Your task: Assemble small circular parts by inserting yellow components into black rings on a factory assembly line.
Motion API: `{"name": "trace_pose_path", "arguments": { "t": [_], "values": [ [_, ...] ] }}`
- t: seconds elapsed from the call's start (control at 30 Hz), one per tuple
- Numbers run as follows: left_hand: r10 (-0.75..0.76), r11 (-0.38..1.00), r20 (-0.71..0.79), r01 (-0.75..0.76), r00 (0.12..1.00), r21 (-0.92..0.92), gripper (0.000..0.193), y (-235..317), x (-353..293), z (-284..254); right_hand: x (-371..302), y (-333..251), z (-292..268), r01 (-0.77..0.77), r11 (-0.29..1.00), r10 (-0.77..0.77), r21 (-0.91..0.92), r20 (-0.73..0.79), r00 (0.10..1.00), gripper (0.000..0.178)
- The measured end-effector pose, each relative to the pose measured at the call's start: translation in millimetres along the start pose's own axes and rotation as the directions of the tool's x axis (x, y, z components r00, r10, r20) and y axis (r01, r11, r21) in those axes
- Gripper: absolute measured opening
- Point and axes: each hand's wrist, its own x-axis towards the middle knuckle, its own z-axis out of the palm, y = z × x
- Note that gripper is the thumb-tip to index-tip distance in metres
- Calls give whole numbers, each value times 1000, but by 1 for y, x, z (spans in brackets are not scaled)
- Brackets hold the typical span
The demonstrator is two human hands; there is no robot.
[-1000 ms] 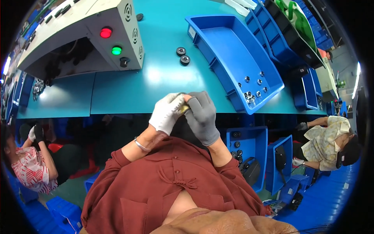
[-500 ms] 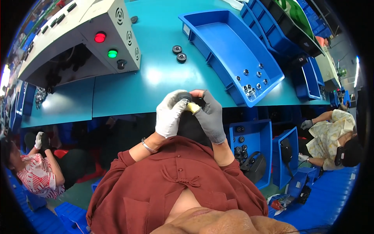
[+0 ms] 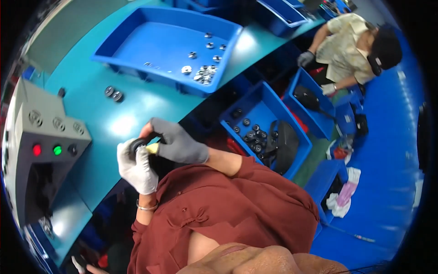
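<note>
A small black wheel (image 3: 138, 144) with a silvery hub is held up over the table's front edge. My left hand (image 3: 139, 169), in a white glove, is closed around it with the thumb on the hub side. My right hand (image 3: 180, 142), in a grey glove with bare fingertips, grips the wheel's other side. Something yellow (image 3: 152, 148) covers its thumb tip. Parts of the wheel are hidden by my fingers. On the teal table (image 3: 150, 109), two more black wheels (image 3: 113, 94) lie beyond my hands.
A large blue tray (image 3: 150, 77) holding shiny silver hubs stands behind the wheels. At left is a grey machine (image 3: 54, 132) with red and green lights. Right of me, a blue bin (image 3: 292, 160) contains black wheels and a black bag. A co-worker (image 3: 351, 55) sits far right.
The view has swung to the right, so table, tray and machine appear shifted left and tilted. Both hands keep hold of the wheel; their grip looks much the same.
</note>
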Motion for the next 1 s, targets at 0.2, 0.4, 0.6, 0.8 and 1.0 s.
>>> {"name": "trace_pose_path", "arguments": {
  "t": [0.2,0.4,0.6,0.8,1.0],
  "values": [
    [110,971,-4,-106,994,214,11,0,9,12,-2,5,7,12,998,-23,-55,-206,978,24],
    [168,960,-16,-160,986,229,9,-1,28,27,10,6,9,120,970,-185,-212,-322,928,21],
    [-52,992,98,40,994,118,13,-15,19,18,1,7,-13,180,957,-236,-225,-252,939,24],
    [-242,961,78,228,967,155,22,-31,1,6,-17,7,-17,177,961,-225,-215,-223,949,19],
    [-195,963,140,162,971,217,11,-7,-9,6,-22,4,-20,83,959,-107,-271,-72,992,22]
  ]
}}
